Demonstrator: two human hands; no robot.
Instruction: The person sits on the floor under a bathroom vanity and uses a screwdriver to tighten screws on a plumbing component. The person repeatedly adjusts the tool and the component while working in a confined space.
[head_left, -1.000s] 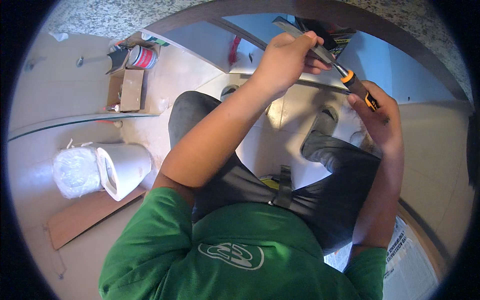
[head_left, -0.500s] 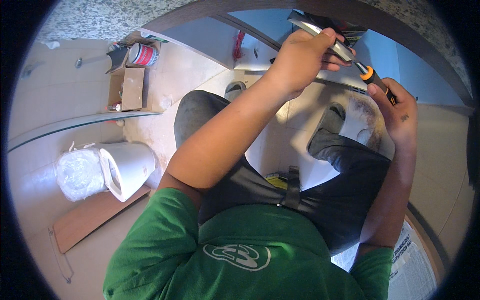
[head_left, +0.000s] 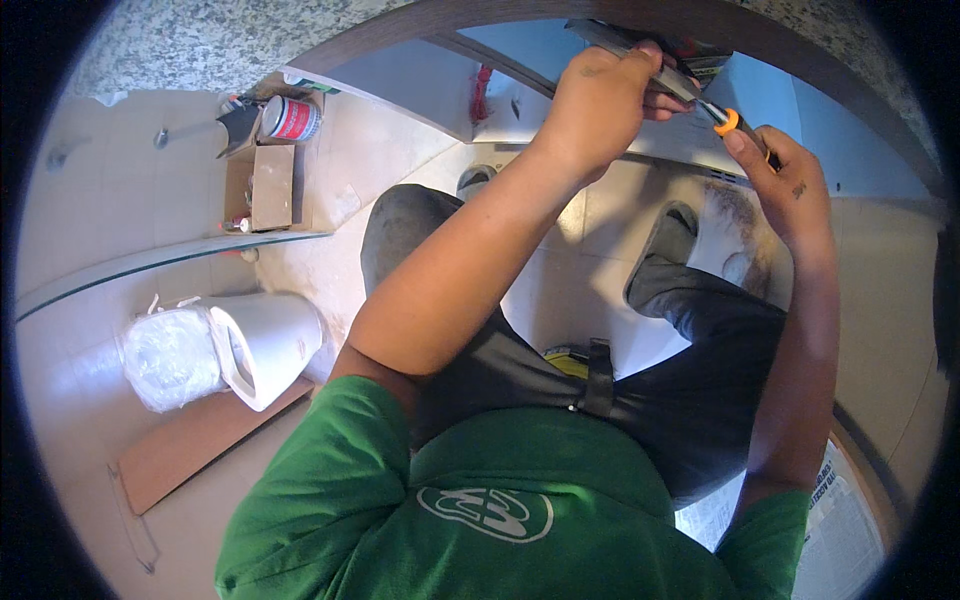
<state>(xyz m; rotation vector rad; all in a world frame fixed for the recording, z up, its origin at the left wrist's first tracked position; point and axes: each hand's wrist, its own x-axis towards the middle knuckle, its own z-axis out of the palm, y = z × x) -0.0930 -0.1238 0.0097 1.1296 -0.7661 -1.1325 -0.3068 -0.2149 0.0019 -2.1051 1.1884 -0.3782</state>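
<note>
Under the counter edge, my left hand (head_left: 600, 112) is closed around a narrow silvery metal channel (head_left: 675, 82), thumb on top and fingertips beneath. The channel slants from upper left down to the right, its far end in the dark cabinet. My right hand (head_left: 783, 180) grips the handle of a screwdriver (head_left: 733, 124), black with an orange collar. Its shank points up and left to the channel's near end; whether the tip sits in a screw is too small to tell.
Overhead runs a speckled granite countertop (head_left: 220, 40) with a dark wooden edge. A red cable (head_left: 481, 92) hangs in the cabinet. At left are a cardboard box (head_left: 272, 185), a paint can (head_left: 290, 119), a glass panel (head_left: 160, 265), a toilet (head_left: 290, 330) and a wooden board (head_left: 200, 440).
The channel has turned a little in my left hand, showing a duller face. The screwdriver and my right hand have shifted slightly up and left. My head view has moved a little.
</note>
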